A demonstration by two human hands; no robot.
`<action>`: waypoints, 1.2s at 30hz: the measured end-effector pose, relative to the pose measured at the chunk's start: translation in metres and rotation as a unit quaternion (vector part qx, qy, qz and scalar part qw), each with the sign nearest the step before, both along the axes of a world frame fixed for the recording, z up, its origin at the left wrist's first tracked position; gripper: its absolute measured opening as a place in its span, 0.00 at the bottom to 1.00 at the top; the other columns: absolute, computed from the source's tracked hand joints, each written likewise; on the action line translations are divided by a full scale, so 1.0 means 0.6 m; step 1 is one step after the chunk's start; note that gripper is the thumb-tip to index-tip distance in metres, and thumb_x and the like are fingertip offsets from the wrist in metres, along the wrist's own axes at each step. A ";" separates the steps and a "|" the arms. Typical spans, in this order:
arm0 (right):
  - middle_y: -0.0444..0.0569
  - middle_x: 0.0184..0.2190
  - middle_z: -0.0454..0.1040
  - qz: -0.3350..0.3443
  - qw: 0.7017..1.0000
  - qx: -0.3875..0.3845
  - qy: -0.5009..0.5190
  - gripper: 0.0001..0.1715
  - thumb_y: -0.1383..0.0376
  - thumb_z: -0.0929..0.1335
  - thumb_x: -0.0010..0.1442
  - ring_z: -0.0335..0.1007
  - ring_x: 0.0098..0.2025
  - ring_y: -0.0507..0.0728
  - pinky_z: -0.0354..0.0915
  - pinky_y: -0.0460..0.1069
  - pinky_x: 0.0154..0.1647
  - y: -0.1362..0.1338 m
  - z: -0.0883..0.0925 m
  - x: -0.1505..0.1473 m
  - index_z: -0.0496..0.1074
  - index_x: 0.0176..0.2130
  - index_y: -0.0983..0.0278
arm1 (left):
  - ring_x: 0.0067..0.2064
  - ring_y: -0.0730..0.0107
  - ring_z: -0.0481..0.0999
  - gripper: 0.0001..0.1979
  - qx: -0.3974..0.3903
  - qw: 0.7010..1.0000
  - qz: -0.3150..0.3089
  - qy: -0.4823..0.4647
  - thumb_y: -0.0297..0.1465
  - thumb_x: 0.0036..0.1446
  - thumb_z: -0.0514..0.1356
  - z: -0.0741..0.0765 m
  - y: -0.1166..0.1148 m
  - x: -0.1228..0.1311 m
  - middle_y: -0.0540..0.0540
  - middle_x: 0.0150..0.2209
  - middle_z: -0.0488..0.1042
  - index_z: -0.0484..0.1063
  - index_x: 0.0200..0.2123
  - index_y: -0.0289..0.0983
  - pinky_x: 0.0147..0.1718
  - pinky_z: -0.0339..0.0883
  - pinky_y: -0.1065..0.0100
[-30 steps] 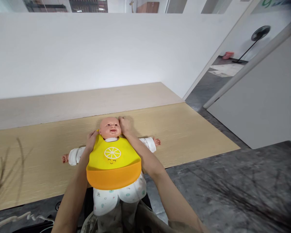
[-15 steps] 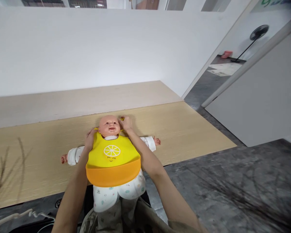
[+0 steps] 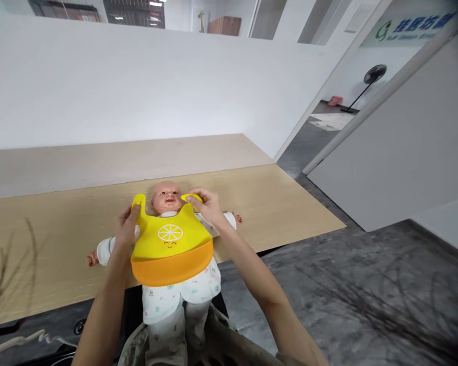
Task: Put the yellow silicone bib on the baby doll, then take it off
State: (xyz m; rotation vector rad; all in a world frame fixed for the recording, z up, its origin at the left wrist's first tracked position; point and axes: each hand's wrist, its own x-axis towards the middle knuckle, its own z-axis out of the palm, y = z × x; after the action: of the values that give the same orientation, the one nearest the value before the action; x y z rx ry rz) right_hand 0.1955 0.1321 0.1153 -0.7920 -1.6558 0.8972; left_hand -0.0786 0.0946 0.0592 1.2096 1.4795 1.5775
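Observation:
A baby doll [image 3: 166, 197] lies face up on the wooden table, its arms spread and its legs toward me. It wears white patterned clothes [image 3: 164, 301]. Over its chest is a yellow bib [image 3: 187, 230] with a lemon-slice print and an orange catch pocket [image 3: 171, 265] at the lower edge. My left hand [image 3: 126, 223] is closed on the bib's left neck strap, which stands up beside the doll's head. Its other strap is pinched in my right hand [image 3: 209, 205], by the doll's cheek. The two strap ends are apart.
The wooden table [image 3: 267, 203] runs along a white partition [image 3: 118, 81]. To the right, a grey door panel [image 3: 404, 152] stands by a doorway, with a black fan [image 3: 374, 74] and a pink bin [image 3: 335, 100] beyond. A white cable [image 3: 15, 341] is at lower left.
Both hands have come away from behind the doll's neck with the bib straps, which now show in front and to the sides of its head. The camera view has shifted slightly.

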 end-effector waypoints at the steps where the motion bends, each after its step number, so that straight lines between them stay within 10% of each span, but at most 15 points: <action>1: 0.50 0.43 0.79 0.028 0.999 0.021 -0.015 0.10 0.57 0.71 0.65 0.76 0.48 0.58 0.72 0.55 0.55 -0.014 0.013 -0.004 0.78 0.40 0.60 | 0.34 0.66 0.74 0.21 0.007 1.000 -0.006 0.003 0.51 0.54 0.65 0.013 -0.009 0.003 0.44 0.34 0.78 0.75 0.37 0.38 0.32 0.67 0.66; 5: 0.53 0.56 0.74 0.130 0.970 0.141 -0.150 0.06 0.66 0.70 0.67 0.69 0.63 0.58 0.64 0.55 0.67 -0.051 0.063 -0.033 0.79 0.41 0.62 | 0.38 0.61 0.78 0.17 0.033 0.987 -0.112 0.108 0.47 0.57 0.66 0.066 -0.041 0.020 0.43 0.37 0.81 0.81 0.37 0.39 0.37 0.71 0.63; 12: 0.53 0.48 0.81 0.128 0.904 0.173 -0.368 0.10 0.71 0.67 0.69 0.76 0.53 0.59 0.68 0.53 0.56 -0.074 0.094 -0.060 0.79 0.45 0.65 | 0.37 0.64 0.80 0.10 0.172 0.925 -0.187 0.282 0.38 0.64 0.60 0.103 -0.072 0.049 0.44 0.35 0.82 0.80 0.36 0.41 0.40 0.73 0.64; 15: 0.53 0.48 0.81 0.098 0.911 0.143 -0.375 0.09 0.70 0.68 0.69 0.77 0.51 0.58 0.68 0.51 0.53 -0.078 0.098 -0.043 0.79 0.45 0.64 | 0.41 0.63 0.80 0.10 0.163 0.948 -0.133 0.239 0.39 0.63 0.62 0.089 -0.084 0.046 0.43 0.39 0.83 0.80 0.37 0.40 0.44 0.73 0.63; 21: 0.49 0.42 0.82 -0.027 0.959 -0.039 -0.280 0.06 0.68 0.69 0.64 0.75 0.29 0.51 0.68 0.45 0.33 -0.040 0.118 0.052 0.78 0.41 0.65 | 0.33 0.65 0.76 0.11 0.125 0.977 0.168 -0.025 0.41 0.56 0.67 -0.002 -0.136 0.014 0.48 0.31 0.79 0.79 0.35 0.39 0.36 0.72 0.64; 27: 0.48 0.34 0.80 -0.129 0.959 -0.131 -0.215 0.08 0.62 0.75 0.56 0.68 0.21 0.48 0.64 0.43 0.23 -0.035 0.197 0.177 0.77 0.34 0.66 | 0.24 0.66 0.70 0.11 0.013 0.990 0.132 0.040 0.42 0.51 0.66 -0.081 -0.198 -0.003 0.52 0.21 0.71 0.78 0.31 0.41 0.25 0.64 0.66; 36: 0.44 0.22 0.72 -0.238 0.954 -0.148 -0.108 0.13 0.64 0.80 0.50 0.55 0.16 0.44 0.52 0.42 0.16 -0.085 0.309 0.280 0.77 0.32 0.66 | 0.33 0.56 0.78 0.15 -0.089 0.981 -0.032 0.171 0.48 0.51 0.60 -0.058 -0.185 -0.006 0.48 0.28 0.78 0.75 0.28 0.42 0.38 0.72 0.58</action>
State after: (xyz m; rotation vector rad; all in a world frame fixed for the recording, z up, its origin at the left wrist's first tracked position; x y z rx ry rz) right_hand 0.3636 0.0810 0.3008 -1.4684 -1.4292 0.7366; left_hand -0.0823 -0.0164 0.0244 1.4579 1.7346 1.2050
